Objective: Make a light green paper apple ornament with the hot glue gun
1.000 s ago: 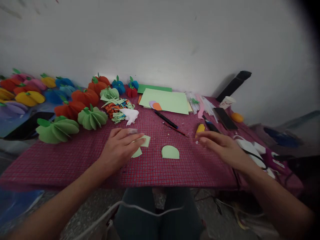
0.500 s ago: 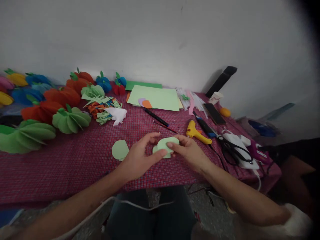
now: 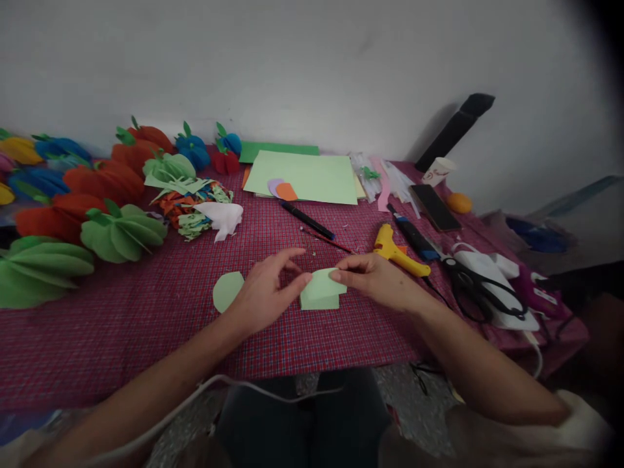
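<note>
My right hand pinches a light green paper cut-out by its right end, thumb in front and fingers behind. My left hand is at the opposite end, its thumb tip at the paper's left edge and its index finger stretched above; its other fingers are partly hidden. Just beneath, another light green paper piece shows its straight lower edge. A rounded light green cut-out lies flat on the tablecloth, partly covered by my left wrist.
Folded paper pumpkins crowd the left side beside paper scraps. Green sheets lie at the back, a black pen before them. To the right are a yellow glue gun, scissors, a phone and a paper cup.
The held paper has turned so a straight edge faces down. My left thumb has drawn back from the paper's face to its left edge. The view has shifted slightly.
</note>
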Tool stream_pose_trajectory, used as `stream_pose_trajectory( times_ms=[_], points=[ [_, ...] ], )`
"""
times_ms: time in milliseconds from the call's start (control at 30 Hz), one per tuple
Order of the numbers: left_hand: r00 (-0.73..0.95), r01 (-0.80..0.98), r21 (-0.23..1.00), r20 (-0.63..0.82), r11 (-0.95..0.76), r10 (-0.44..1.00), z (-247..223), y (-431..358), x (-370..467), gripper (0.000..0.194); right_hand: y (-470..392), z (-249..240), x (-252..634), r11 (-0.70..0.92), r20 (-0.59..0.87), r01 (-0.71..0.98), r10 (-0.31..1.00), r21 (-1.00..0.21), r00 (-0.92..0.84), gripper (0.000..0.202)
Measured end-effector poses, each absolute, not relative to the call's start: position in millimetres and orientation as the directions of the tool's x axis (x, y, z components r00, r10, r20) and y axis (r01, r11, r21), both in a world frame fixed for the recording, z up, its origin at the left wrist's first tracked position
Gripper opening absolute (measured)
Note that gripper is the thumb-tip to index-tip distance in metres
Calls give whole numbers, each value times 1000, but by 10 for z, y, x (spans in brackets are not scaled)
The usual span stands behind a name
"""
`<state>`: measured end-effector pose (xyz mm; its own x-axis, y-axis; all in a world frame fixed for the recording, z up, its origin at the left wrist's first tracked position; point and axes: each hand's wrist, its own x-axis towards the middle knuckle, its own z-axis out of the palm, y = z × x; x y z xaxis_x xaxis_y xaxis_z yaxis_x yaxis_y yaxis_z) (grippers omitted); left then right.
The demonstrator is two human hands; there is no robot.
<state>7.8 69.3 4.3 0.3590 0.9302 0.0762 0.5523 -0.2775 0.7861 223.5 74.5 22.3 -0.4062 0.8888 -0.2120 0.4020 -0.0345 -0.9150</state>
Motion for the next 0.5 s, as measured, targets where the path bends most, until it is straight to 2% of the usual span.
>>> stream_pose_trajectory(
  times_ms=[67,200,500],
  points=[
    [312,597,742,135,-305,940,1,729,46,42,774,156,2238,-46,-216,392,889,-919,-404,24],
    [333,648,663,194,-374,923,-65,761,19,48,776,65,2224,-93,-230,336,890,-937,-394,22],
    [396,726,567,116,-388,911,-89,751,63,59,706,43,2141,-85,-185,331,940,-940,-285,19]
  ],
)
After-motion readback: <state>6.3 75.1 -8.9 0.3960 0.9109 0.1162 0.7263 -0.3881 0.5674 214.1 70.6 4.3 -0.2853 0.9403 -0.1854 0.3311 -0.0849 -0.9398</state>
